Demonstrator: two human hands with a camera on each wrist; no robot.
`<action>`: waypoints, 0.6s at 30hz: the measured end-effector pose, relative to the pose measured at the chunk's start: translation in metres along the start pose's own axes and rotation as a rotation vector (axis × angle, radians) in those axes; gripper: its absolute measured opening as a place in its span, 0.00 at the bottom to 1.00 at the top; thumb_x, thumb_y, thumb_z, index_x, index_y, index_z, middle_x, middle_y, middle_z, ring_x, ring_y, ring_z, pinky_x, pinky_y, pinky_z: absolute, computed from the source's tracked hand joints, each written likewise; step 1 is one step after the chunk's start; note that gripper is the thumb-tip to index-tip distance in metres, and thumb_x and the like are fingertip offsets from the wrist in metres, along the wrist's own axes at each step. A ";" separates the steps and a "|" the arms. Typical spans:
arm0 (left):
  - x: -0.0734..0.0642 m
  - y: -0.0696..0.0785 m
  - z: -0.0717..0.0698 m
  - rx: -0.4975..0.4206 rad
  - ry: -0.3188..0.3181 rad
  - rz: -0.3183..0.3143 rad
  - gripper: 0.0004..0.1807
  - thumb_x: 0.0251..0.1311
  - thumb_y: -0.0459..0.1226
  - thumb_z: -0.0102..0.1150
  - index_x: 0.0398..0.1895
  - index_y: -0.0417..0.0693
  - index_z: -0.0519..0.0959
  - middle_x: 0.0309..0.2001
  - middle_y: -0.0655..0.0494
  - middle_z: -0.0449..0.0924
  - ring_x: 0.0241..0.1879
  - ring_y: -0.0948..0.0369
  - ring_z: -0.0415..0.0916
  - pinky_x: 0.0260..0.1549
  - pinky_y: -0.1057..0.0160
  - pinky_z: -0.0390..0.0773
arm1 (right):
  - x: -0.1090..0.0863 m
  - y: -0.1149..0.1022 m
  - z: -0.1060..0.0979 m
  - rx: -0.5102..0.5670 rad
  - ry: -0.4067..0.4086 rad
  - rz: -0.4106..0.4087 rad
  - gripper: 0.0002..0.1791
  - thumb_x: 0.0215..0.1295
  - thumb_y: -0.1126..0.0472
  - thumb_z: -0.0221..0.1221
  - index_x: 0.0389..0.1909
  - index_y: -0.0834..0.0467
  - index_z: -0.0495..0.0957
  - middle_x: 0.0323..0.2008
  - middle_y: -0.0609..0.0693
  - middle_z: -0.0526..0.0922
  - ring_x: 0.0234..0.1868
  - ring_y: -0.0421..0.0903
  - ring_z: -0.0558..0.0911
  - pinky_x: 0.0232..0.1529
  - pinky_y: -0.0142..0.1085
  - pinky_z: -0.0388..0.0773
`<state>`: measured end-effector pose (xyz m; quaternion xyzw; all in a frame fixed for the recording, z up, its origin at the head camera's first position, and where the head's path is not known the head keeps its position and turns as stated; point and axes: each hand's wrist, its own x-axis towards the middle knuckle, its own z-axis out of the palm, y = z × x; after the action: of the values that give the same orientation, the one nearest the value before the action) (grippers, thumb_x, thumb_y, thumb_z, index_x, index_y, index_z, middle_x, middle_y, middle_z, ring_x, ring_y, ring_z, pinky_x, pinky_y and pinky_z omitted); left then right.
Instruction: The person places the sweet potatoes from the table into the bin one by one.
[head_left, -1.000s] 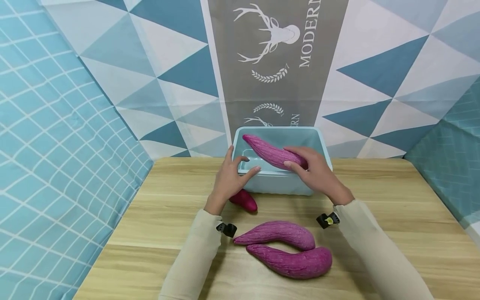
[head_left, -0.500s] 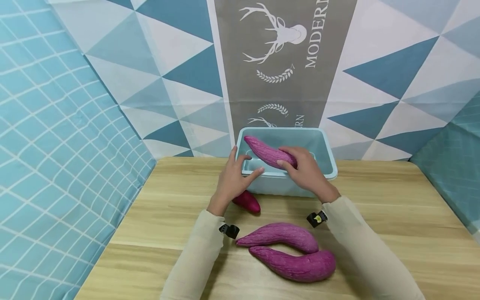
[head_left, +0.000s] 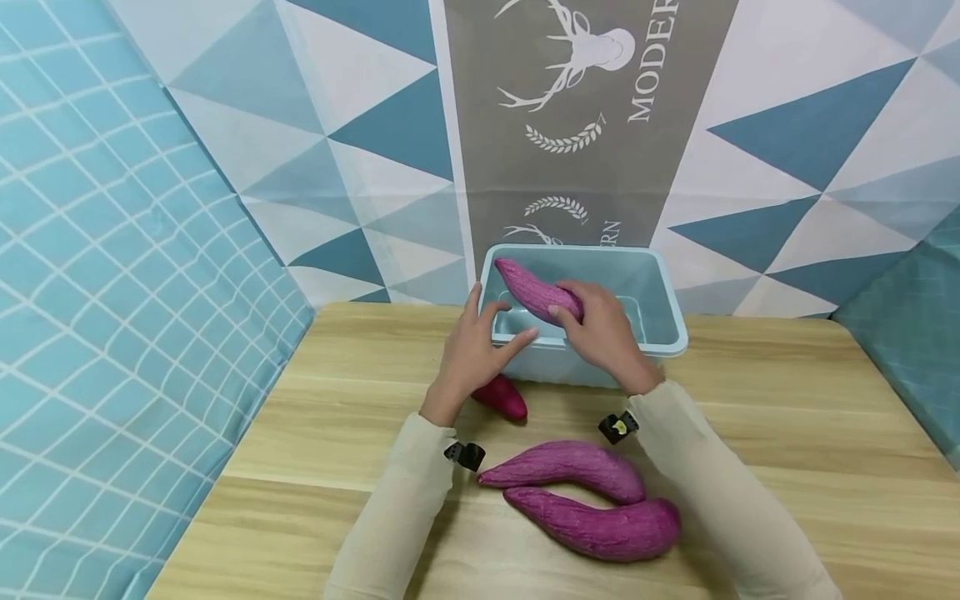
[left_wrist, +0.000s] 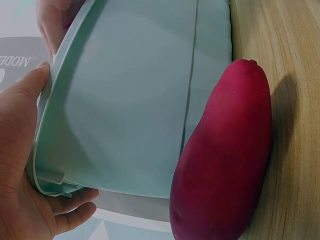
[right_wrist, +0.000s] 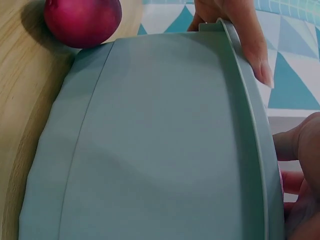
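Observation:
In the head view, my right hand (head_left: 597,327) holds a ridged purple sweet potato (head_left: 531,289) by its thicker end, inside the mouth of a light blue plastic bin (head_left: 660,300). Its tapered tip points to the bin's back left corner. My left hand (head_left: 471,350) grips the bin's front left corner, thumb over the front rim and fingers round the side, as the left wrist view shows of the hand (left_wrist: 22,145). Beneath that wrist lies a smooth dark red sweet potato (left_wrist: 225,155), partly hidden in the head view. The bin's wall hides most of the held sweet potato from the right wrist view.
Two more purple sweet potatoes, a rear one (head_left: 570,467) and a front one (head_left: 600,525), lie close together on the wooden table (head_left: 315,433) between my forearms. Behind the bin stands a patterned cloth wall (head_left: 390,125), and blue checked cloth (head_left: 112,250) hangs at left.
My right hand has moved left with the purple sweet potato, bringing it further over the bin's left half. My left hand stays on the corner. The head view has shifted slightly.

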<state>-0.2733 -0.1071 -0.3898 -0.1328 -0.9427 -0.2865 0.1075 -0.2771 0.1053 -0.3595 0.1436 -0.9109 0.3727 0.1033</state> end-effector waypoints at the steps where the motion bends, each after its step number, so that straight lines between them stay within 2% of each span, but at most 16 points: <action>1: 0.001 0.001 0.000 0.003 0.002 0.002 0.36 0.61 0.67 0.56 0.63 0.54 0.75 0.82 0.45 0.43 0.71 0.41 0.67 0.57 0.41 0.78 | 0.001 -0.001 0.000 -0.004 -0.001 0.006 0.25 0.72 0.53 0.59 0.67 0.58 0.73 0.61 0.62 0.78 0.58 0.60 0.76 0.59 0.59 0.74; 7: 0.003 0.003 -0.002 0.013 0.015 0.018 0.36 0.62 0.67 0.56 0.62 0.54 0.75 0.82 0.44 0.44 0.70 0.41 0.68 0.55 0.41 0.79 | 0.005 -0.004 0.000 -0.030 -0.015 0.005 0.25 0.73 0.51 0.58 0.66 0.58 0.74 0.59 0.62 0.80 0.54 0.59 0.79 0.54 0.56 0.76; 10: 0.003 0.003 -0.003 0.015 0.017 0.011 0.36 0.62 0.67 0.56 0.63 0.54 0.74 0.82 0.44 0.44 0.70 0.41 0.68 0.55 0.40 0.79 | 0.005 -0.005 0.001 -0.009 -0.032 -0.003 0.25 0.73 0.51 0.58 0.66 0.57 0.74 0.56 0.61 0.82 0.51 0.58 0.82 0.52 0.54 0.78; 18: 0.001 0.001 -0.001 0.017 0.002 -0.001 0.40 0.61 0.67 0.56 0.66 0.50 0.72 0.82 0.44 0.44 0.72 0.41 0.66 0.59 0.39 0.77 | 0.004 -0.002 0.003 0.059 -0.072 -0.036 0.23 0.74 0.52 0.57 0.65 0.56 0.74 0.52 0.58 0.86 0.58 0.58 0.82 0.57 0.55 0.78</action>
<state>-0.2739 -0.1072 -0.3882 -0.1310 -0.9450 -0.2788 0.1095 -0.2803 0.1013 -0.3594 0.1763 -0.9000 0.3919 0.0727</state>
